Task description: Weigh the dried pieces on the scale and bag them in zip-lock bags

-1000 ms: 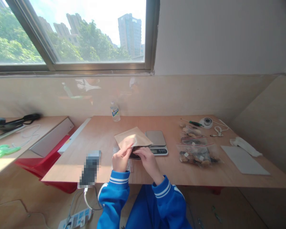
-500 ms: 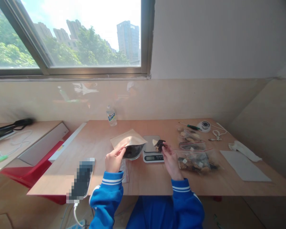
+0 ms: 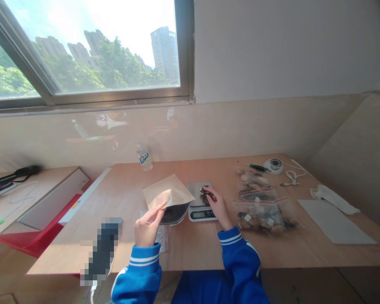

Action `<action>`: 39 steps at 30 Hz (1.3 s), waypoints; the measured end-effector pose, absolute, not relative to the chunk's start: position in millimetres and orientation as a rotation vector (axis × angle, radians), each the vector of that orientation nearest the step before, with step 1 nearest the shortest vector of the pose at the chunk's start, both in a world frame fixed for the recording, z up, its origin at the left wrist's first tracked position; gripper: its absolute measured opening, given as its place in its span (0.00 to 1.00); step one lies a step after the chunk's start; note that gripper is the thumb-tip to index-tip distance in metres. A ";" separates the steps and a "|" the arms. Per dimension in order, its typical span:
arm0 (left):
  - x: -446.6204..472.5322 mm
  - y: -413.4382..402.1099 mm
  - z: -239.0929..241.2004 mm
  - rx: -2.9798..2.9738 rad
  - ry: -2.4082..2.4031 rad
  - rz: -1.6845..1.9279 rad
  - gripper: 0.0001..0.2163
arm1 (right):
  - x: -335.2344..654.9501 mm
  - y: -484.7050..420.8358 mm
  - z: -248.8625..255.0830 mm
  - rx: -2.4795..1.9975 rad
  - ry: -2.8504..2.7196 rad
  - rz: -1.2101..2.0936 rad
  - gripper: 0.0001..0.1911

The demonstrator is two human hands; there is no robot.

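Observation:
My left hand (image 3: 148, 226) pinches the near edge of a brown kraft paper pouch (image 3: 168, 192). The pouch's mouth gapes toward me, showing a dark inside; what lies deep in it I cannot make out. Just right of it stands a white kitchen scale (image 3: 194, 214) with a metal plate and a small display. Over that plate, my right hand (image 3: 218, 207) has its fingertips closed on a dark, crinkled dried piece (image 3: 204, 191) with some pale parts. The fingers partly hide it. It looks like dried fungus, but the kind is unclear.
Several clear zip bags (image 3: 266, 215) of dried pieces lie right of the scale. Behind them are a screwdriver (image 3: 256, 167) and a white dome camera (image 3: 274, 165) with its cable. A bottle (image 3: 145, 157) stands at the back, a phone (image 3: 103, 249) front left, a white sheet (image 3: 335, 221) far right.
My right hand has moved left and lowered the dark piece to the scale's plate. My left hand still holds the pouch, tilted slightly more. The whole view has shifted a little.

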State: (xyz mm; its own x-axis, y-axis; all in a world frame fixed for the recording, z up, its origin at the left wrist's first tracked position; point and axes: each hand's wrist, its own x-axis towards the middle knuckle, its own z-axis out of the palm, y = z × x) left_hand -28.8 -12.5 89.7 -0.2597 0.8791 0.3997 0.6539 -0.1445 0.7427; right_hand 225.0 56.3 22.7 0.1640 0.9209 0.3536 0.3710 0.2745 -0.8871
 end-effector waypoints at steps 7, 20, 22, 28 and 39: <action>-27.6 -15.4 87.3 1.736 1.867 1.389 0.10 | 224.9 51.0 19.8 -1.327 -1.618 0.468 0.26; -30.3 -18.6 82.9 1.762 1.851 1.390 0.10 | 239.9 51.4 -24.2 -1.428 -1.615 0.326 0.25; -31.8 -19.2 82.1 1.765 1.848 1.399 0.10 | 236.9 53.2 -21.0 -1.428 -1.646 0.298 0.25; -33.5 -20.0 81.7 1.802 1.863 1.384 0.10 | 218.9 62.6 18.6 -1.659 -1.784 0.122 0.19; -38.4 -22.7 96.4 1.656 1.881 1.427 0.10 | 201.3 80.4 39.6 -1.830 -1.827 0.123 0.09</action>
State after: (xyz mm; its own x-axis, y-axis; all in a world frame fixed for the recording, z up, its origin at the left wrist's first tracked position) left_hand -38.4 -22.7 96.4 -0.3185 0.8628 0.3925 0.6102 -0.1302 0.7815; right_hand 201.3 80.4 39.6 0.0742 0.9484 0.3082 0.8985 0.0704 -0.4332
